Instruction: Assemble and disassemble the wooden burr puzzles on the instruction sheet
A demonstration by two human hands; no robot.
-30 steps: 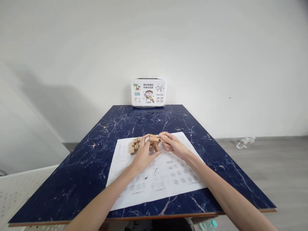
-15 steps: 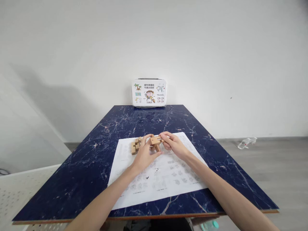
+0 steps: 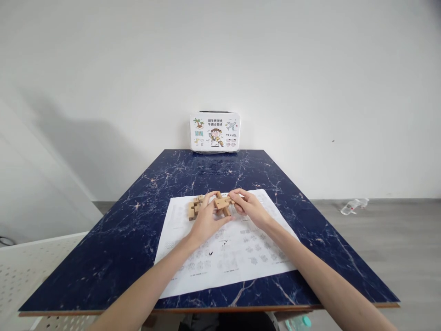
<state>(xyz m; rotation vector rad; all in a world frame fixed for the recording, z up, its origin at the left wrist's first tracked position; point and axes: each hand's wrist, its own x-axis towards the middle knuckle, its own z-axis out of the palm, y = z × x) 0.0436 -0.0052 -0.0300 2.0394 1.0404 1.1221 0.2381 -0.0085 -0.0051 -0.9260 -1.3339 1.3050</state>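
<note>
Head view: wooden blocks (image 3: 220,203) cross, one pointing right.

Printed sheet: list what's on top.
Wooden blocks rest at its far left; left hand and right hand hold wooden pieces over it. Parts of the sheet they cover are hidden.

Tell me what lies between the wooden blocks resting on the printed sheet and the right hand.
In the head view, the left hand and the crossed wooden pieces it holds.

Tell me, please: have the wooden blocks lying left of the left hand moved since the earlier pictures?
No. Judged against the paper, the wooden blocks keep their place near its far left corner; the table shifts equally across the view.
</note>
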